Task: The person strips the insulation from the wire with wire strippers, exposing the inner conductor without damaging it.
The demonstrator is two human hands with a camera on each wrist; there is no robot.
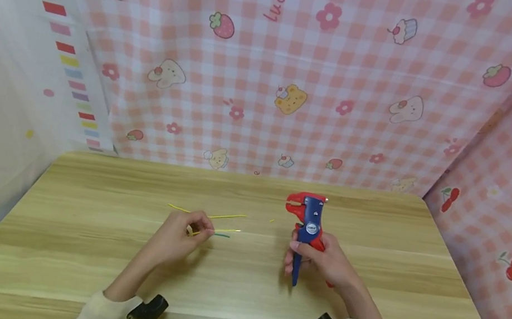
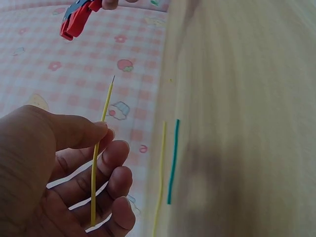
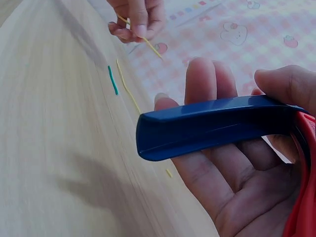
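Note:
Between thumb and forefinger, my left hand [image 1: 179,234] pinches a thin yellow wire [image 2: 94,177]. A short length of bare metal shows at the wire's upper tip in the left wrist view, and the other fingers are loosely bent behind it. My right hand [image 1: 333,260] holds a red and blue wire stripper [image 1: 313,214] above the table, thumb across the blue handle [image 3: 212,126]. The stripper's red jaws point left, apart from the wire, with a gap between them in the head view.
On the wooden table [image 1: 237,303] lie a second yellow wire [image 1: 228,216] and a short green wire [image 2: 174,163], both near my left hand. A tiny yellow scrap [image 1: 272,220] lies between the hands. Pink checked cloth [image 1: 261,126] hangs behind the table's far edge.

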